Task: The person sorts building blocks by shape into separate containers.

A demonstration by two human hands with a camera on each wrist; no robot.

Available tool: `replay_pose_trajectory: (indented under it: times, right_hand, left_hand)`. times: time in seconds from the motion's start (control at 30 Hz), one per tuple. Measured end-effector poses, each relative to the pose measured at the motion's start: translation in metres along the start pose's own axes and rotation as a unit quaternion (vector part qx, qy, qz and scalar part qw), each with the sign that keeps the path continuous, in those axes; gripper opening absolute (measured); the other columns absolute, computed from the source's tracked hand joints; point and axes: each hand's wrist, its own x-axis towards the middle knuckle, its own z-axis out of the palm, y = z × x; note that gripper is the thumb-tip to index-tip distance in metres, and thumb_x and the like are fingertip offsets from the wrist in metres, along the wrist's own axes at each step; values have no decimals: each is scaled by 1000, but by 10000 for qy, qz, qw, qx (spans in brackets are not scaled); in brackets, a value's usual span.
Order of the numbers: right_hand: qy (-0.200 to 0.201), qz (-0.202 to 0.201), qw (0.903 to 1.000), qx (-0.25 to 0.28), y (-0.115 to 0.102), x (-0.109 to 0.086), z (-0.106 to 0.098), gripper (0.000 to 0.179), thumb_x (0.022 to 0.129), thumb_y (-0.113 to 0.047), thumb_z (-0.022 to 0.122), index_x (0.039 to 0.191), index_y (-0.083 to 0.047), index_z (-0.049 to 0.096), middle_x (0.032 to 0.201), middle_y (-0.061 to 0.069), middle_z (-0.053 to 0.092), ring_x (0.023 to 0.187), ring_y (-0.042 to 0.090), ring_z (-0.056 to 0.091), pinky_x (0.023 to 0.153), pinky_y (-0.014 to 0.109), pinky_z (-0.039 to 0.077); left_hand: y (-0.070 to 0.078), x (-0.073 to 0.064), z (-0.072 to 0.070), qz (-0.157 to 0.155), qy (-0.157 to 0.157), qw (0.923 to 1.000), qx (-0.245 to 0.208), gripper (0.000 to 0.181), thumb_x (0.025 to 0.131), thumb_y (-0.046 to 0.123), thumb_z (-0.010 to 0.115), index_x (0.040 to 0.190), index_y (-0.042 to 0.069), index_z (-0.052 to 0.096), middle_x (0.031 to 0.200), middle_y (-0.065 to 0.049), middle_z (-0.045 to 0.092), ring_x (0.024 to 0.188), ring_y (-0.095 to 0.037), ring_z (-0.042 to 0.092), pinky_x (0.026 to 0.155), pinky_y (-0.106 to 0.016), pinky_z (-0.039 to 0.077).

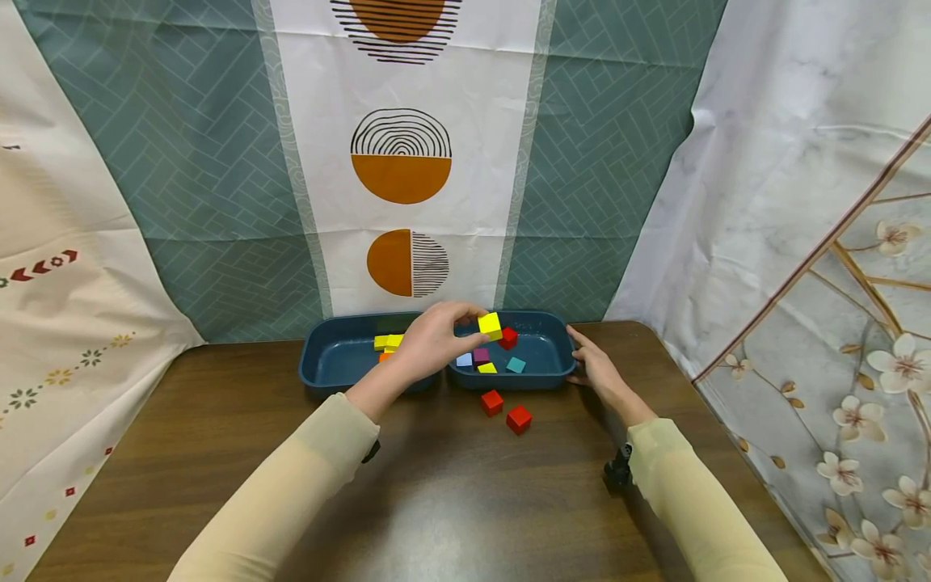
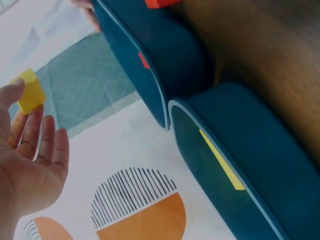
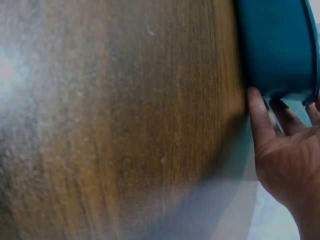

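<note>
My left hand (image 1: 440, 339) pinches a yellow cube (image 1: 490, 326) between thumb and fingertips, above the right blue tray (image 1: 541, 380). In the left wrist view the yellow cube (image 2: 31, 92) sits between thumb and fingers, with the other fingers loosely extended. My right hand (image 1: 600, 372) touches the right tray's outer right end, its fingers spread along the wall, as the right wrist view shows. Inside that tray lie a red cube (image 1: 507, 338), a purple block (image 1: 481, 356), a pale blue block (image 1: 464, 360), a teal block (image 1: 515, 365) and a yellow block (image 1: 487, 368).
The left blue tray (image 1: 320, 380) holds yellow blocks (image 1: 393, 342) and an orange block (image 1: 385, 356), partly behind my left arm. Two red cubes, one nearer (image 1: 519, 419) and one farther (image 1: 492, 402), lie on the wooden table (image 1: 436, 501) before the right tray. Patterned cloth (image 1: 400, 242) hangs behind.
</note>
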Motion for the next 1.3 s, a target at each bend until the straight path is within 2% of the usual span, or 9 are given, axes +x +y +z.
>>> replay_pose_trajectory:
  times: [0.4,0.63,0.83,1.1,1.3]
  right_hand:
    - [-33,7,10000,18,-1,0,0,62,105,-3,28,165,-8,14,168,23,6,141,53,33,106,69,36]
    - [-37,30,10000,42,-2,-1,1,61,106,-3,28,165,-8,14,168,23,6,141,53,33,107,69,35]
    - [-28,-10,10000,-19,0,1,1,61,105,-3,28,164,-7,14,168,22,6,140,53,34,106,69,36]
    - [76,-107,9998,-165,23,14,-7,61,107,-6,27,166,-14,16,170,18,6,141,50,34,105,67,39]
    - [135,-181,9993,-289,29,17,-7,61,106,-8,29,166,-17,17,170,17,9,141,47,37,104,64,43]
  left_hand:
    - [-3,12,14,-206,-52,9996,161,36,92,34,78,125,18,72,120,3,68,110,-21,58,94,-41,51]
    - [-6,13,24,-411,-158,9988,212,38,92,32,79,126,16,72,120,2,67,112,-22,59,95,-40,51]
    - [-8,15,30,-414,-156,9985,322,39,92,32,79,126,17,72,120,1,68,111,-23,59,92,-40,52]
    - [-12,20,39,-506,-233,9969,561,39,92,33,78,128,18,72,118,1,67,107,-20,56,86,-37,51]
    - [-12,23,46,-565,-206,9965,587,39,93,33,77,128,18,72,117,2,68,104,-18,54,86,-37,51]
